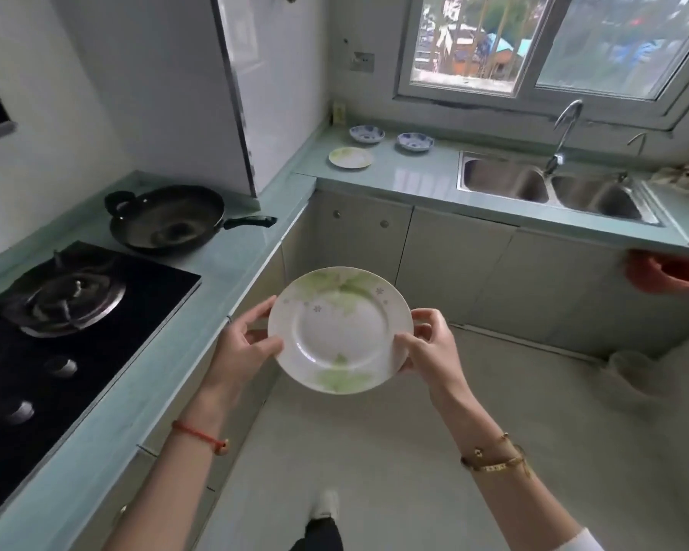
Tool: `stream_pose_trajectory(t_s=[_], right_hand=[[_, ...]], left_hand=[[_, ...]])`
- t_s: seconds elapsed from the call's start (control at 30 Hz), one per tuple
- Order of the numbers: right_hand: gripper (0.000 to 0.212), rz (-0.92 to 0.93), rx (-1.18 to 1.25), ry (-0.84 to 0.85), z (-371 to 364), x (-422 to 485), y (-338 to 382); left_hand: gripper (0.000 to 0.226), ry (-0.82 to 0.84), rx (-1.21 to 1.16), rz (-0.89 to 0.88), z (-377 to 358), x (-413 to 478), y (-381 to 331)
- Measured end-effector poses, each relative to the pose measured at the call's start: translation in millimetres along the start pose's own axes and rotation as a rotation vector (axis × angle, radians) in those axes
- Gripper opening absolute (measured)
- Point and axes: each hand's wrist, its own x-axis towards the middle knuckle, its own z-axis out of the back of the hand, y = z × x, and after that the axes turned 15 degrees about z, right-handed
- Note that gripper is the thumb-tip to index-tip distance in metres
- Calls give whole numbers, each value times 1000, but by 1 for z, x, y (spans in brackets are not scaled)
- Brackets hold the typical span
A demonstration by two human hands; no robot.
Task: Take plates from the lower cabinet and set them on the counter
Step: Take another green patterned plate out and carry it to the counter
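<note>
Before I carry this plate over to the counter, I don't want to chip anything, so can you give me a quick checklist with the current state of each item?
1. Grip: left hand and right hand both pinch the held plate at opposite rims: ok.
2. Plate level: tilted slightly toward the camera, nothing on it: ok.
3. Landing spot: bare counter between the set-down plate and the sink: ok.
4. Two blue bowls sit behind that spot, apart: ok.
5. Floor path to the counter: no obstacle visible: ok.
6. Cabinet door shut behind you: cannot tell.
</note>
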Motion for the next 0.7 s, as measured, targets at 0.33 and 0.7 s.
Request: stream_pose_trajectory(t_s=[0.33, 0.7], right_hand=[[30, 7, -14, -131, 7, 214, -19], [33, -9, -81, -269, 14, 444, -25]], left_hand=[[69, 100, 43, -53, -70, 212, -99], [73, 197, 177, -57, -148, 434, -217]])
